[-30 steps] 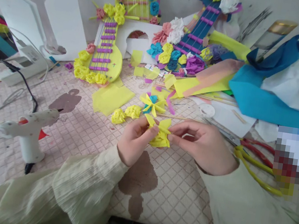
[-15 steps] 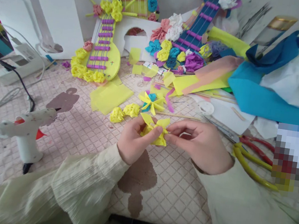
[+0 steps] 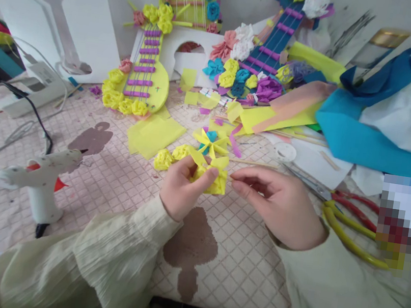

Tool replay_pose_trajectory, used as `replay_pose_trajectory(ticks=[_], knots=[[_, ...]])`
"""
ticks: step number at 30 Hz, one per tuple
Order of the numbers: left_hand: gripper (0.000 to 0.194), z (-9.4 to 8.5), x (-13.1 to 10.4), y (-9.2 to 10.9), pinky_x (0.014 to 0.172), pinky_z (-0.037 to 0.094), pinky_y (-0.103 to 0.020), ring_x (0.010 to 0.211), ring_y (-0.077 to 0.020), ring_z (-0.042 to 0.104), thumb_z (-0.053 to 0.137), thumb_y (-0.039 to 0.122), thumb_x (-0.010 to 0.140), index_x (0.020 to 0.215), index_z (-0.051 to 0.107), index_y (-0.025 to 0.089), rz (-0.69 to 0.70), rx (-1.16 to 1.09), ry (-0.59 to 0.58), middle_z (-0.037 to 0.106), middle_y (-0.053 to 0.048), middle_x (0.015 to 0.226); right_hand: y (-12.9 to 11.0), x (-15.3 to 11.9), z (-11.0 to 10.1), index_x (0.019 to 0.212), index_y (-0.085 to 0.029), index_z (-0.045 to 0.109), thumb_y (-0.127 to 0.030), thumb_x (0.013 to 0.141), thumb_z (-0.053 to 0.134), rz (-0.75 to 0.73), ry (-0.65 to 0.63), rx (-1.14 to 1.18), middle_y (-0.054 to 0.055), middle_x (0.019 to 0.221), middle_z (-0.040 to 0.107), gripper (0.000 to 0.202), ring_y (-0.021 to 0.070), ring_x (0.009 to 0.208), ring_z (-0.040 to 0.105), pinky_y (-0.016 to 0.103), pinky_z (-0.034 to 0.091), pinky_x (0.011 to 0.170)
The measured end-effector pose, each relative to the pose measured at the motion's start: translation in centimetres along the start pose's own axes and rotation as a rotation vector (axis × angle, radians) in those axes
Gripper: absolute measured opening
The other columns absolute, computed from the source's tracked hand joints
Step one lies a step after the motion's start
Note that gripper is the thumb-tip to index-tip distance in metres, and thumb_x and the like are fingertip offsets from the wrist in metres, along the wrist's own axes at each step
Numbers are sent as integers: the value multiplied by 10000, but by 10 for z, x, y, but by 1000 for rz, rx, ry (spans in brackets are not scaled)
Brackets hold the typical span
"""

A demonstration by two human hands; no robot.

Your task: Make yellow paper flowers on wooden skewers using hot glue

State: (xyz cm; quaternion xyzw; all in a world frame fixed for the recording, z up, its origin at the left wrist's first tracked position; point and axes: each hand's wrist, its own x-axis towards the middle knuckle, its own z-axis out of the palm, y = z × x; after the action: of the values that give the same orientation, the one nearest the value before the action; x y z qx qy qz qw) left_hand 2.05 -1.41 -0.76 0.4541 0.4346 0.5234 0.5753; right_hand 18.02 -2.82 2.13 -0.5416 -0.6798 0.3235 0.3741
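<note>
My left hand [image 3: 184,187] pinches a folded yellow crepe paper flower [image 3: 219,181] between thumb and fingers, its points sticking up. Just to the right, my right hand [image 3: 282,206] is closed in a pinch, its fingertips slightly apart from the flower. Whether something small is between those fingertips I cannot make out. Behind my left hand lie yellow paper roses [image 3: 164,159]. A yellow star-shaped paper piece [image 3: 212,146] rests beyond the flower, with a bit of blue paper in it.
On the left stands a white glue gun [image 3: 45,181] with its cord. Scissors [image 3: 351,209] with red and yellow handles lie at right. Yellow paper sheets [image 3: 154,133], a decorated yellow instrument shape [image 3: 157,85], a blue one [image 3: 280,36] and blue crepe paper [image 3: 378,133] are farther back.
My right fingers have come away from the yellow flower, leaving a small gap. My left hand still holds it, turned slightly. The whole view has shifted a little.
</note>
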Motion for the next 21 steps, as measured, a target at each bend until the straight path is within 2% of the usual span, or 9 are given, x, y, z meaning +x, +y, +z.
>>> replay_pose_trajectory(ticks=[7, 14, 21], knots=[[229, -2, 3, 1, 493, 526, -226, 560, -81, 515, 652, 298, 662, 796, 568, 133, -27, -49, 9, 539, 2, 692, -3, 1, -4, 779, -191, 664, -241, 736, 595, -23, -12, -91, 16, 807, 702, 96, 133, 675, 634, 248, 520, 603], [196, -3, 6, 5, 469, 522, -230, 529, -85, 520, 644, 279, 662, 776, 575, 135, -3, -86, 30, 547, 8, 662, -1, 3, -11, 789, -198, 666, -262, 743, 584, -42, -31, -146, 23, 812, 702, 114, 154, 684, 636, 283, 520, 622], [210, -2, 6, 6, 464, 515, -222, 521, -78, 523, 648, 276, 659, 789, 571, 131, -39, -139, 14, 552, 14, 659, 0, 4, -13, 770, -200, 660, -263, 743, 586, -56, -27, -169, 19, 816, 698, 101, 147, 678, 625, 279, 511, 619]])
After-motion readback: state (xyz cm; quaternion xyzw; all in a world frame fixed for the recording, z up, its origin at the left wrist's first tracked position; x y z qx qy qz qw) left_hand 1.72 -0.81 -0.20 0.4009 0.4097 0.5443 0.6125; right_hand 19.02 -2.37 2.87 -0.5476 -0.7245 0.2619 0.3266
